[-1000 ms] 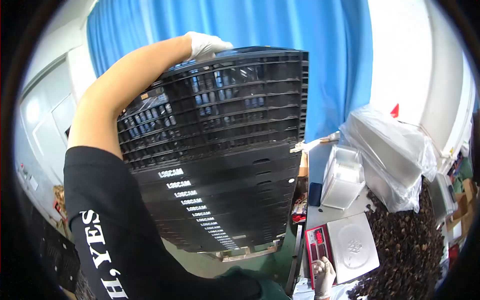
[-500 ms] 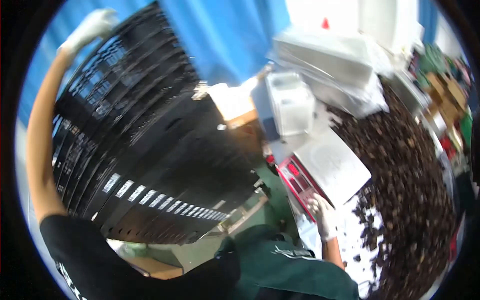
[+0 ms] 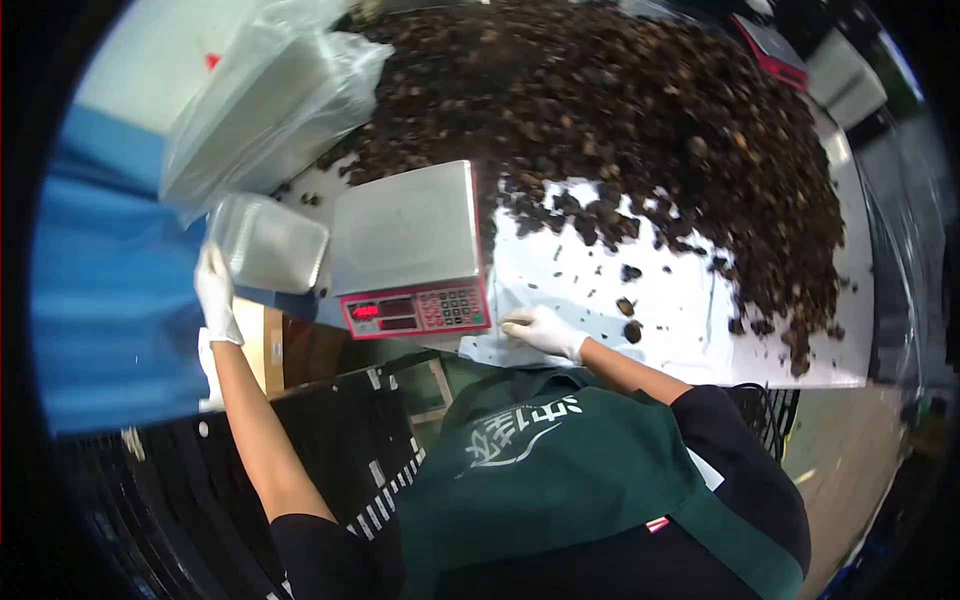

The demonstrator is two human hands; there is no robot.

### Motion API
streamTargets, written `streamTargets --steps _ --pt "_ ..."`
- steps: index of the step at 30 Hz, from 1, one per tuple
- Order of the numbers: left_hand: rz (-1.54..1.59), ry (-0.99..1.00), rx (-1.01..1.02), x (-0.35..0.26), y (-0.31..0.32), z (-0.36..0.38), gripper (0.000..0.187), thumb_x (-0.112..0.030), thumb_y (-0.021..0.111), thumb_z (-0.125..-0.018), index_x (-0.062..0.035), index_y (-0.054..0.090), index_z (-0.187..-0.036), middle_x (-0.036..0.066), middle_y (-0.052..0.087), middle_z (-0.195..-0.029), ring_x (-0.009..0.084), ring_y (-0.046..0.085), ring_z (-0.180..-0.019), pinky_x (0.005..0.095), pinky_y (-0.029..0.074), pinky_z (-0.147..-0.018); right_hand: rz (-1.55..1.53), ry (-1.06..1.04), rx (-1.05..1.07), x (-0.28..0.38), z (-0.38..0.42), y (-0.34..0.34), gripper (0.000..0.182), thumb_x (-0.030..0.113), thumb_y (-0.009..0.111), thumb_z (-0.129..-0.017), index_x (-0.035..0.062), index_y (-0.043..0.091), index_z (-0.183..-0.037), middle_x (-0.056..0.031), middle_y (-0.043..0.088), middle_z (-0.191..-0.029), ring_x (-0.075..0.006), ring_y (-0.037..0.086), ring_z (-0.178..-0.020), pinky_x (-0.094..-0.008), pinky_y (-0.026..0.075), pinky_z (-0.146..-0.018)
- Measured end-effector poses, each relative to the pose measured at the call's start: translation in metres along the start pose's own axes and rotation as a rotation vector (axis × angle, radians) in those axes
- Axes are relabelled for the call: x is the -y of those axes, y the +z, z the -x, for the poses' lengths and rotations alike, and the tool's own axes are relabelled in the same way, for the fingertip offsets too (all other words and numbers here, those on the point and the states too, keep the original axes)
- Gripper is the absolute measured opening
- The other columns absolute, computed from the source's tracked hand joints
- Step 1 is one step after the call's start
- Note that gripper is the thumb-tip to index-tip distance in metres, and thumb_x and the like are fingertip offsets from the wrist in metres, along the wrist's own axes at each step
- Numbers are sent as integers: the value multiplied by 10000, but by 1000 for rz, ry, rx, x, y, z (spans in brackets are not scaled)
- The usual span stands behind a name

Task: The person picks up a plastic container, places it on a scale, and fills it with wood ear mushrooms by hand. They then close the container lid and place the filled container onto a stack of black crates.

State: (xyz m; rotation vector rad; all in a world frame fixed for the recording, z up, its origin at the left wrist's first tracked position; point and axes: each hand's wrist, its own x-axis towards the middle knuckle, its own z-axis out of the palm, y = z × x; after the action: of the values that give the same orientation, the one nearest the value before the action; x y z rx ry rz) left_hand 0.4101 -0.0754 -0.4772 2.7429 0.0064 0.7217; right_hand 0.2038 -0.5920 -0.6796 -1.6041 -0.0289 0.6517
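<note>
The black crates [image 3: 150, 500] stand at lower left, cut off by the dark lens border and partly covered by the person's left arm; the white lettering on them is too small to read. A blue curtain [image 3: 115, 300] hangs above them. The left hand [image 3: 217, 295], in a white glove, has its fingertips at the left edge of the clear plastic containers [image 3: 270, 243]. The thumb contact is hidden, so whether the hand is clamped on them or only touching cannot be told. The containers are nested, rectangular and glossy, with rounded corners; their number is unclear. They sit just left of the weighing scale [image 3: 405, 230]. Behind them, a wrapped bundle [image 3: 270, 110] is blurred by its creased clear bag.

The scale has a flat silver platform and a red front panel with a keypad; its lit red digits are not legible. The right hand [image 3: 545, 333], also gloved, is over the white sheet [image 3: 610, 300], just beside the panel's right corner. Its fingers point toward the panel; whether they are together or apart at the tips cannot be told. Dark, irregular dried pieces [image 3: 620, 110] spread across the table [image 3: 850, 290], some scattered on the sheet. At upper right, a second scale [image 3: 770, 50] is only partly visible.
</note>
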Motion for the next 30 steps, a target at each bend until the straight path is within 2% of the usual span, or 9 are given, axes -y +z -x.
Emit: streamTargets --steps 2,3,7,11,15,21,23,25,30 --pt "-264 75 24 100 67 19 365 -249 525 -988 29 632 -1198 232 664 -1148 348 631 -1098 369 465 -968 214 54 -87 -20 31 -25 312 278 622 -909 20 714 -1058 -162 731 -912 -216 705 -805 -336 535 -778" --pt "-199 -101 120 55 56 31 333 -230 548 -974 21 651 -1166 226 681 -1102 341 647 -1064 373 474 -949 298 96 -124 -26 51 -37 297 295 641 -888 38 737 -1001 -162 730 -861 -218 706 -781 -337 536 -766" --pt "-43 -144 -64 45 58 24 174 -179 709 -870 -14 677 -914 115 714 -863 232 656 -765 350 504 -747 279 289 -253 -50 132 -65 298 326 709 -870 40 757 -942 -93 720 -734 -125 648 -649 -296 524 -661" --pt "-5 -160 6 60 68 3 154 -175 703 -871 -26 689 -910 93 713 -830 184 648 -746 324 499 -719 561 305 -313 -82 163 -67 305 360 695 -824 69 764 -887 -166 717 -837 -305 690 -757 -374 536 -743" --pt "-6 -110 157 112 77 -25 169 -178 693 -878 -10 691 -888 57 690 -763 132 602 -705 305 490 -701 468 357 -451 -85 146 -79 301 368 707 -825 72 760 -828 -186 698 -791 -323 672 -725 -389 533 -737" --pt "263 -330 -165 110 72 -26 253 -210 652 -924 42 651 -943 99 661 -868 144 574 -812 308 478 -739 306 255 -511 -91 117 -110 274 129 717 -841 105 731 -1113 -100 736 -993 -203 692 -862 -327 537 -802" --pt "371 -445 -338 84 54 -26 256 -210 632 -938 45 638 -961 115 650 -901 165 574 -839 317 475 -762 168 114 -544 -65 107 -121 433 153 670 -835 113 649 -1265 -151 539 -1393 -284 657 -1067 -349 488 -966" --pt "110 -252 -597 10 29 -14 265 -228 608 -959 36 618 -982 124 628 -938 207 570 -866 344 469 -812 636 -179 -728 -97 78 -155 495 59 651 -858 96 582 -1346 -129 507 -1430 -190 587 -1188 -305 487 -959" --pt "303 60 -191 -168 55 79 163 -155 548 -992 -2 551 -935 85 545 -963 218 519 -926 357 423 -877 431 -174 -990 -38 30 -217 477 155 638 -845 37 595 -1305 -191 499 -1423 -324 518 -1280 -358 441 -1045"
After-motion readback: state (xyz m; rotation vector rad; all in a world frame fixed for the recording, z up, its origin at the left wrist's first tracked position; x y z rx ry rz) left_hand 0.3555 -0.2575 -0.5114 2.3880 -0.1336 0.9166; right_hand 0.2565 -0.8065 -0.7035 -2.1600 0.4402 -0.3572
